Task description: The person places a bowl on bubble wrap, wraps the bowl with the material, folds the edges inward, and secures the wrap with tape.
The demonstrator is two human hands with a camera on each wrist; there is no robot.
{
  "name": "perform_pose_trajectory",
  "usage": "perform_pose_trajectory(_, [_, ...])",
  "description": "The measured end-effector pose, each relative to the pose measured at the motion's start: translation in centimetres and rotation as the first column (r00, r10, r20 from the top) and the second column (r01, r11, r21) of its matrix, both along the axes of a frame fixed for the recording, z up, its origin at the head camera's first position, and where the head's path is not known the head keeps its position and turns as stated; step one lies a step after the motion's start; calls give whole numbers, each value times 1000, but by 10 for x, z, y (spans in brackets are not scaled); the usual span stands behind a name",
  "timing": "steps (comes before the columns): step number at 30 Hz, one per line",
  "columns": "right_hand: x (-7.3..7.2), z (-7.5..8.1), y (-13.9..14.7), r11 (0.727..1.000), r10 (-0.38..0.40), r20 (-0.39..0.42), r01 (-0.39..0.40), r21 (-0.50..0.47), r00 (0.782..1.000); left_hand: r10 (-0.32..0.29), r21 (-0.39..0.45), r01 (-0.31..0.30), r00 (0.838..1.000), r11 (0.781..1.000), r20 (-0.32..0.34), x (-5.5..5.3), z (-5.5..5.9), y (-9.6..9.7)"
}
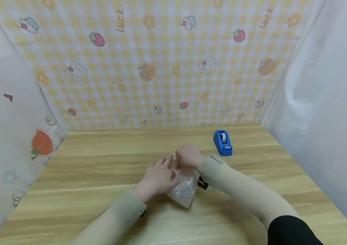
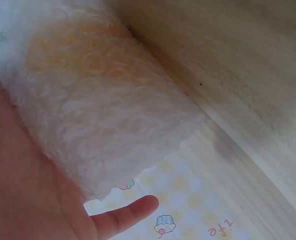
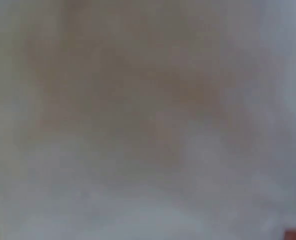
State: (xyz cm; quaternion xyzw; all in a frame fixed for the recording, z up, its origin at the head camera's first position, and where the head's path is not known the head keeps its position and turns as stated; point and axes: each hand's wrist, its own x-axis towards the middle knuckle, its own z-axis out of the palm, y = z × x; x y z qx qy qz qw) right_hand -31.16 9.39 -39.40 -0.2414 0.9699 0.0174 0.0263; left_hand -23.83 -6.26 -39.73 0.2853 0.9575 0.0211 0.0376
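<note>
A piece of clear bubble wrap (image 1: 184, 190) lies between my two hands near the middle of the table, one corner pointing toward me. An orange patch shows through the bubble wrap (image 2: 102, 125) in the left wrist view; what it belongs to is hidden. My left hand (image 1: 159, 178) grips its left side, thumb over the front and one finger stretched out straight. At the far edge, my right hand (image 1: 189, 156) is curled over the wrap and appears to pinch it, though its fingertips are hidden. The right wrist view is a close blur.
A blue tape dispenser (image 1: 223, 144) with a roll in it stands on the wooden table (image 1: 99, 153), beyond and to the right of my right hand. A yellow checked cloth (image 1: 167, 68) hangs behind the table, with white cloth at both sides.
</note>
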Motion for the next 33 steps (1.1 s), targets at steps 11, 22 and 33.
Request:
perform_pose_trajectory(11, [3, 9, 19, 984, -10, 174, 41, -171, 985, 69, -16, -69, 998, 998, 8, 2, -4, 5])
perform_pose_trajectory(22, [6, 17, 32, 969, -34, 215, 85, -234, 976, 215, -63, -214, 977, 975, 11, 4, 9, 4])
perform_pose_trajectory(33, [5, 9, 31, 955, -9, 205, 69, -289, 979, 248, -102, -245, 969, 964, 16, -2, 11, -3])
